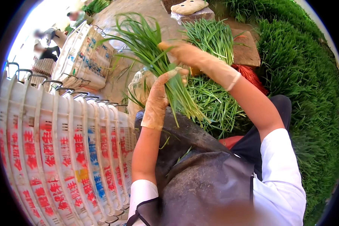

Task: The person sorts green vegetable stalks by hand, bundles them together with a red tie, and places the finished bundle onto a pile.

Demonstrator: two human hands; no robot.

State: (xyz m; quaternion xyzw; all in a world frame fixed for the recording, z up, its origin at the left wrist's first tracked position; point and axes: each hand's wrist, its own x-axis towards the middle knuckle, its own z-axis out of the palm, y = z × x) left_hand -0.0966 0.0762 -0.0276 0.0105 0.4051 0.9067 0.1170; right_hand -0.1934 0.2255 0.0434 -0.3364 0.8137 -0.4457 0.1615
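A bunch of long, flat green leaves, like garlic chives (148,52), slants across the middle, its pale stems pointing down toward my lap. My left hand (161,94), in a thin, cream-coloured glove, is wrapped round it at the stem part. My right hand (186,54), gloved alike and slightly blurred, reaches over from the right; its fingers are stretched out against the upper leaves. Below my right forearm lies a loose heap of cut chives (214,101). Beyond it, a neat pile of chives (213,37) rests beside a brown board (246,49).
White plastic crates (67,150) with metal handles line my left, and another crate (84,56) stands farther off. Dense chives (301,75) bank up along my right. Red ties (250,77) lie near my right forearm. A padded seat (190,6) and distant people (49,47) are at the back.
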